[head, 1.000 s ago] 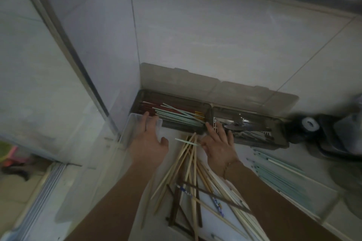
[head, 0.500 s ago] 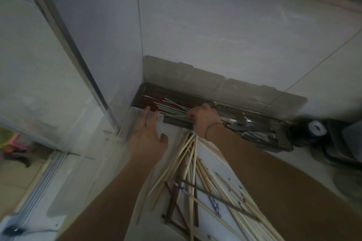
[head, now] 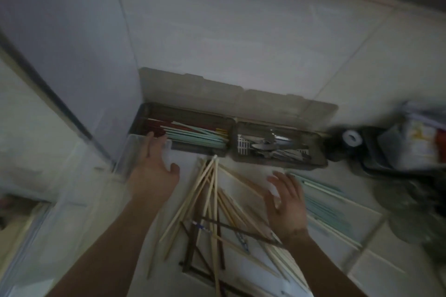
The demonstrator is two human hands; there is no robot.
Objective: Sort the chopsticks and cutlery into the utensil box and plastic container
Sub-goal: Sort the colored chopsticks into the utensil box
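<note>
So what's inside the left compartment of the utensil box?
Pale green chopsticks over dark red ones fill the brown utensil box's left compartment. Its near-left corner is covered by the left hand.

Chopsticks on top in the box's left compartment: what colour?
Pale mint green chopsticks, head view.

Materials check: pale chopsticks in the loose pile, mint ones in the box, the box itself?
Pale chopsticks: likely bamboo or wood, matte tan, no shine. Mint chopsticks in the left compartment: probably plastic or melamine, uniform pastel colour, smooth look. Utensil box: smoky translucent plastic, since its raised lid lets the wall tiles show through faintly. The frame is dim and blurred, so finishes are uncertain.
</note>
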